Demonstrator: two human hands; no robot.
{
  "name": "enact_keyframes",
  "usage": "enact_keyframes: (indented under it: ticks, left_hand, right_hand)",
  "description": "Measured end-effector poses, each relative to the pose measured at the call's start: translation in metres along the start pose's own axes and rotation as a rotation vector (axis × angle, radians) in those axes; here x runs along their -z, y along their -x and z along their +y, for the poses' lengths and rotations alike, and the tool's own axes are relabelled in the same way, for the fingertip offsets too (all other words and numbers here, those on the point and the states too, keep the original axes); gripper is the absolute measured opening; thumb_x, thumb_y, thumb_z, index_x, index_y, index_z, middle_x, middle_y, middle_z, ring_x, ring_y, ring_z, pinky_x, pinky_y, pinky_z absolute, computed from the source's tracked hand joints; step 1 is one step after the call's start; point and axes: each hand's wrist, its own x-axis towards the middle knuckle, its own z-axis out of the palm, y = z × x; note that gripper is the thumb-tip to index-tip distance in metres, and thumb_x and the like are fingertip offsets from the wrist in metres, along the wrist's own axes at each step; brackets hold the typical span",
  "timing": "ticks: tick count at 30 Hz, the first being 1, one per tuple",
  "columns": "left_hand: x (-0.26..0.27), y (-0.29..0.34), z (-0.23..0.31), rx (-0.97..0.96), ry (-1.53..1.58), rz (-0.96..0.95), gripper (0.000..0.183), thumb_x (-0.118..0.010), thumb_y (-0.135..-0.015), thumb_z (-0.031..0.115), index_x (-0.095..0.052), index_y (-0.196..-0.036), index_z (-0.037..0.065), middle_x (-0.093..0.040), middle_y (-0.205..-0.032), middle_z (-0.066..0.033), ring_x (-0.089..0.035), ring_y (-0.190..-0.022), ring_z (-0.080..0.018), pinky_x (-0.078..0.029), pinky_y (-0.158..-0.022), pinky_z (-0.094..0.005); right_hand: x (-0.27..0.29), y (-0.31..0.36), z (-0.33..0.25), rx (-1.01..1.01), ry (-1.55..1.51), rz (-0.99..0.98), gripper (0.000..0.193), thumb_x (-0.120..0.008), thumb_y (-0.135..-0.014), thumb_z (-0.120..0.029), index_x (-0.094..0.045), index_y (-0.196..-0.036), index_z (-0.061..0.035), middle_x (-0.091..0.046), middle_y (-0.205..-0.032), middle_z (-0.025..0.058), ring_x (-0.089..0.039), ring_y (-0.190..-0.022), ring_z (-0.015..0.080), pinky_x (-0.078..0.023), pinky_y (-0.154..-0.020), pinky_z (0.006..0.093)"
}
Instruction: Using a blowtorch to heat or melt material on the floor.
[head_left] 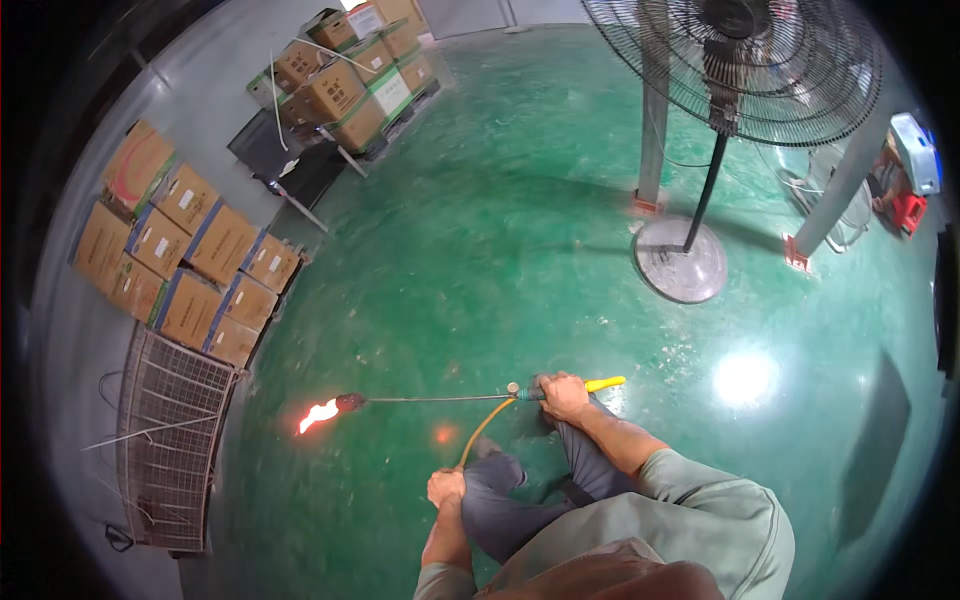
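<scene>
My right hand [565, 397] is closed around the grip of a gas torch [435, 400], just in front of my knees. Its long thin metal tube points left and ends in a dark nozzle [350, 402]. An orange-white flame [318, 414] burns from that nozzle, above the green floor. A yellow handle end [605, 383] sticks out to the right of my fist, and a small round knob [513, 388] sits on the other side. From near the knob a yellow hose [482, 428] curves down to my left hand [447, 487], which is closed on it beside my leg.
Cardboard boxes [190, 250] are stacked along the left wall, with a wire mesh rack [175, 430] nearer me. More boxes [345, 95] stand at the far left. A large pedestal fan [680, 260] and grey posts [652, 110] rise at the right from the green floor [480, 200].
</scene>
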Motion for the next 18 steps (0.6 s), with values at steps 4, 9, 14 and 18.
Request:
enact_keyframes:
  ticks: [4, 9, 14, 18]
  left_hand:
    - [-0.004, -0.001, 0.011, 0.003, -0.005, -0.011, 0.044, -0.067, -0.083, 0.052, -0.081, -0.104, 0.016, -0.075, -0.111, -0.0155, -0.07, -0.107, -0.0345, -0.054, -0.095, -0.0454]
    - [0.005, -0.008, 0.004, -0.007, -0.057, -0.082, 0.052, -0.06, -0.085, 0.055, -0.078, -0.106, 0.011, -0.072, -0.114, -0.0204, -0.068, -0.111, -0.0381, -0.054, -0.095, -0.0468]
    - [0.008, -0.014, -0.008, -0.015, -0.002, -0.126, 0.055, -0.06, -0.086, 0.057, -0.078, -0.104, 0.008, -0.073, -0.112, -0.0192, -0.07, -0.108, -0.0362, -0.056, -0.091, -0.049]
    - [0.013, -0.007, -0.002, -0.031, 0.173, -0.052, 0.046, -0.061, -0.082, 0.044, -0.078, -0.099, 0.006, -0.073, -0.109, -0.0197, -0.067, -0.112, -0.0353, -0.054, -0.096, -0.0476]
  right_hand:
    - [0.004, -0.003, 0.009, 0.018, -0.006, 0.04, 0.032, -0.076, -0.076, -0.029, -0.065, -0.099, -0.0102, -0.072, -0.086, 0.012, -0.07, -0.089, 0.032, -0.057, -0.075, 0.0482]
    - [-0.01, -0.016, 0.001, -0.005, -0.052, -0.009, 0.034, -0.076, -0.075, -0.026, -0.068, -0.105, -0.0109, -0.072, -0.091, 0.016, -0.07, -0.092, 0.0362, -0.057, -0.081, 0.0505]
    - [-0.005, -0.008, -0.009, -0.059, -0.062, -0.052, 0.038, -0.078, -0.075, -0.023, -0.07, -0.109, -0.0075, -0.072, -0.095, 0.0177, -0.07, -0.09, 0.0372, -0.057, -0.08, 0.0485]
    - [-0.001, -0.002, -0.011, -0.06, 0.148, -0.002, 0.034, -0.084, -0.075, -0.03, -0.063, -0.091, -0.0079, -0.069, -0.087, 0.0142, -0.069, -0.082, 0.0377, -0.055, -0.071, 0.0499]
